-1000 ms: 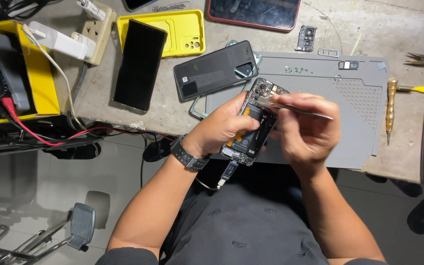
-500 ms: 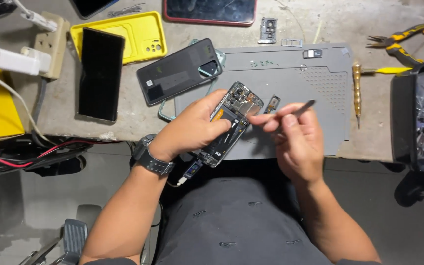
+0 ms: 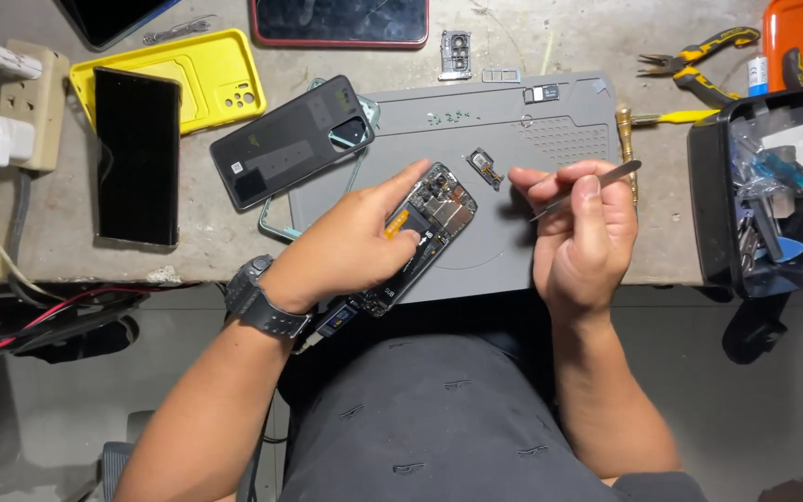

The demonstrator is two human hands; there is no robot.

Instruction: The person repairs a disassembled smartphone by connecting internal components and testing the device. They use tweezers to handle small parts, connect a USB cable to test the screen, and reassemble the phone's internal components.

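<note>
Phone (image 3: 420, 237), opened with its boards bare, lies tilted on the near edge of the grey work mat (image 3: 569, 121), my left hand (image 3: 350, 246) closed around its lower half. Its dark back cover (image 3: 292, 139) sits just off the mat's left side. My right hand (image 3: 578, 232) hovers over the mat's middle, fingers pinched shut on metal tweezers (image 3: 587, 188). A small loose part (image 3: 486, 168) rests on the mat between both hands. Tiny screws (image 3: 448, 117) lie near the mat's far edge. I judge a careless sleeve could scatter those, or the tweezer tips could scratch the bare boards.
</note>
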